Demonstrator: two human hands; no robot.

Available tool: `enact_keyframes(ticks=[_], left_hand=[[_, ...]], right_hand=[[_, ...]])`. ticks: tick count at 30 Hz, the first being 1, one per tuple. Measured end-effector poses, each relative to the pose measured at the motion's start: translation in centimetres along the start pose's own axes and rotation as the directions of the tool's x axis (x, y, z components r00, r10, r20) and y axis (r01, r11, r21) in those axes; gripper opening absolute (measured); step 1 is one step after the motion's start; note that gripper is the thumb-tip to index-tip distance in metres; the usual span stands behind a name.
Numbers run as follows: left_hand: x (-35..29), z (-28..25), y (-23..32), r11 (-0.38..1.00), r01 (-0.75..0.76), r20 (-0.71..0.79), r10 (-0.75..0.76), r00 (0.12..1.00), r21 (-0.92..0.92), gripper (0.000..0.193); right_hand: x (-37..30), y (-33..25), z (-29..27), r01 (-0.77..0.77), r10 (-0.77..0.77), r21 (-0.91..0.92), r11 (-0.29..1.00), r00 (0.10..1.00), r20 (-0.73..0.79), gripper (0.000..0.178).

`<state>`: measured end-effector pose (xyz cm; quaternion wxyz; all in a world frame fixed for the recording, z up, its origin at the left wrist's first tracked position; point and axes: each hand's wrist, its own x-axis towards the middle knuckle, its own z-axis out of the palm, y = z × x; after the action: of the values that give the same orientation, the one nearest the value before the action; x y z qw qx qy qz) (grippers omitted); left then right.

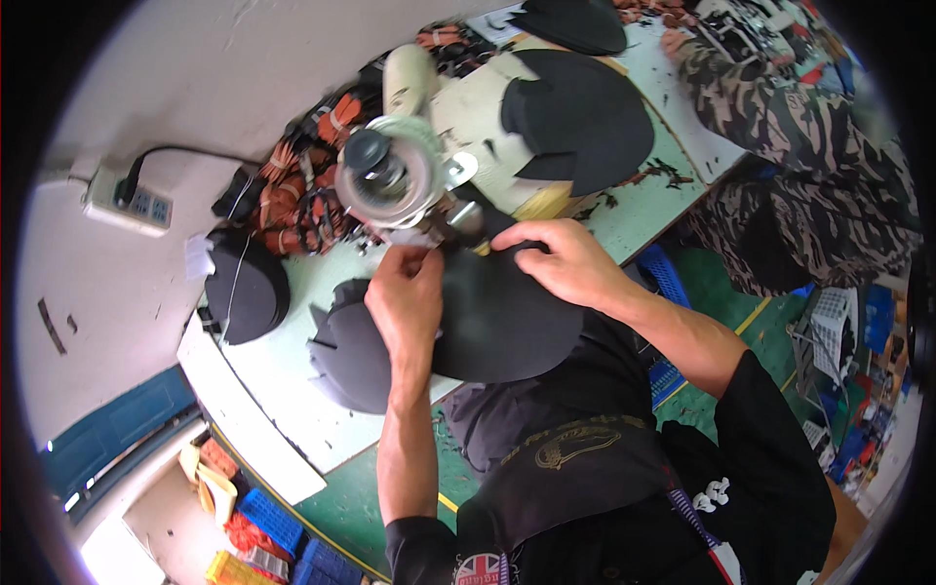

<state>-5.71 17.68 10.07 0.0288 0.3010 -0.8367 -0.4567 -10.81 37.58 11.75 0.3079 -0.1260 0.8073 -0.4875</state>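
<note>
A large black sheet piece [512,322] with a rounded edge lies at the table's near edge, its far side running under the head of a cream machine [405,83]. My left hand [408,297] is closed in a pinch at the sheet's far left edge, right beside the machine's working end; the fingertips are partly hidden. My right hand [565,258] grips the sheet's far right edge, index finger reaching toward the machine and thumb tucked below. Left of it, more black pieces [351,341] with notched edges lie on the table, partly under my left forearm.
Stacked black pieces [580,122] rest beyond the machine. A tied black stack [246,283] stands at left, near brown bundles [292,205] and a wall power strip [132,202]. A co-worker's camouflage sleeve [770,117] is at far right. Blue crates [271,522] sit on the floor.
</note>
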Motion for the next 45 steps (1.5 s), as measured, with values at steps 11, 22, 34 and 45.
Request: enact_keyframes(ticks=[11, 22, 34, 45], left_hand=[[1.0, -3.9, -4.1, 0.981, -0.159, -0.083, 0.15, 0.985, -0.114, 0.017], [-0.3, -10.1, -11.1, 0.701, -0.437, 0.273, 0.341, 0.899, 0.564, 0.024], [-0.8, -1.1, -1.8, 0.971, -0.015, 0.198, 0.064, 0.978, -0.237, 0.025], [0.2, 0.8, 0.7, 0.999, -0.028, 0.036, 0.026, 0.999, 0.038, 0.024]], right_hand=[[-7.6, -1.4, 0.2, 0.526, -0.341, 0.129, 0.841, 0.7, -0.628, 0.075], [-3.0, 3.7, -4.5, 0.32, -0.699, -0.718, 0.618, 0.641, -0.317, 0.035], [-1.6, 1.9, 1.1, 0.171, -0.164, 0.171, 0.97, 0.985, -0.057, 0.033], [-1.7, 1.9, 2.2, 0.223, -0.209, 0.016, 0.975, 0.935, -0.287, 0.032]])
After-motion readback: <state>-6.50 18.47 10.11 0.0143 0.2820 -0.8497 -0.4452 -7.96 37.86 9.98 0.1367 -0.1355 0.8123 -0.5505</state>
